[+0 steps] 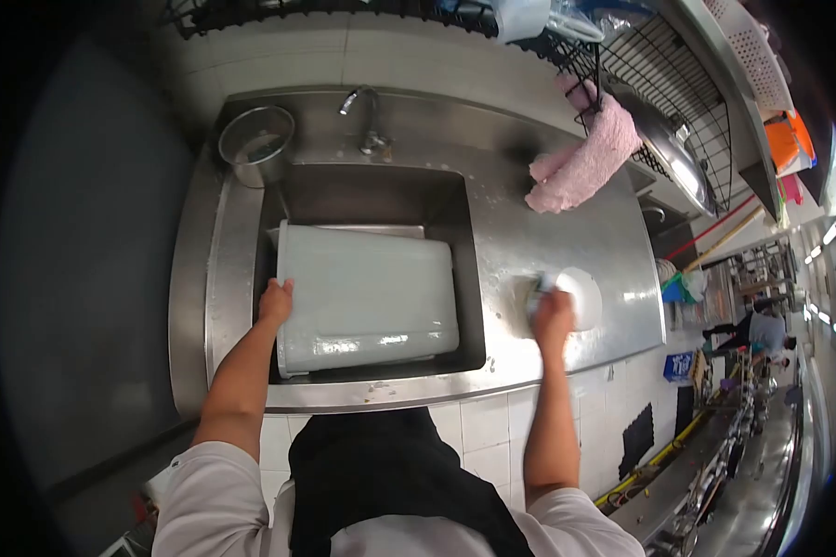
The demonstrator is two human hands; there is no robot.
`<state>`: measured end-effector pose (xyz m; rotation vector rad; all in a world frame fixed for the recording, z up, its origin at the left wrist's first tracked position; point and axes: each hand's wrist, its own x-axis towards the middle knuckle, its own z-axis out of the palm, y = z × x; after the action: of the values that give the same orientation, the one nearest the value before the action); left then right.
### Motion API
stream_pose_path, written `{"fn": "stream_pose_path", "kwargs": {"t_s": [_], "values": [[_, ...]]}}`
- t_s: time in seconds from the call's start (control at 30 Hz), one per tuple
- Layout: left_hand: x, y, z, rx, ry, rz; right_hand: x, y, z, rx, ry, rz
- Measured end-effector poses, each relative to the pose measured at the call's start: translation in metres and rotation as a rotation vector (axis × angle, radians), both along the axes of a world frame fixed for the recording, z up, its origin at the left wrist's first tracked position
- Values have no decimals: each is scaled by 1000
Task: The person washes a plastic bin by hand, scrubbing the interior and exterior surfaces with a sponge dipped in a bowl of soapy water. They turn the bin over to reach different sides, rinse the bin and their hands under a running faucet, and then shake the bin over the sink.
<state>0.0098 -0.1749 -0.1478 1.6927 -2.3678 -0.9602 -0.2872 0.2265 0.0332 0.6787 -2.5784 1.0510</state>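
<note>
A large pale grey plastic bin (372, 292) lies on its side in the steel sink (474, 269). My left hand (276, 302) grips the bin's rim at its left end, fingers wrapped over the edge. On the steel counter right of the sink, my right hand (554, 316) is closed around a small scrubbing pad (536, 290), blurred by motion. Just beside that hand sits a round white container (582, 299), its left side partly hidden by the hand.
A faucet (372, 125) rises behind the sink, and a steel pot (255, 139) stands at its back left corner. A pink towel (590, 162) hangs from a wire rack (678, 84) over the counter. People (766, 332) are in the distance at right.
</note>
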Motion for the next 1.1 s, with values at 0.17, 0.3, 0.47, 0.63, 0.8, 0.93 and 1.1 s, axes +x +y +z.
{"fn": "stream_pose_path", "kwargs": {"t_s": [0.17, 0.3, 0.47, 0.63, 0.8, 0.93, 1.1], "values": [[15, 20, 16, 123, -78, -13, -56, 59, 67, 297, 186, -178], [30, 29, 20, 178, -64, -14, -88, 65, 46, 509, 9, -118], [38, 46, 26, 222, -129, 36, -65, -27, 34, 151, 182, 187], [29, 58, 32, 149, -122, 119, -16, -168, 15, -1, 83, 680], [16, 50, 47, 100, -58, 205, -30, -288, 0, 230, 106, 736], [7, 40, 40, 133, 10, 229, -69, -364, -20, 383, 148, 656], [0, 35, 31, 132, 96, 253, -96, -408, -36, 521, 236, 736]]}}
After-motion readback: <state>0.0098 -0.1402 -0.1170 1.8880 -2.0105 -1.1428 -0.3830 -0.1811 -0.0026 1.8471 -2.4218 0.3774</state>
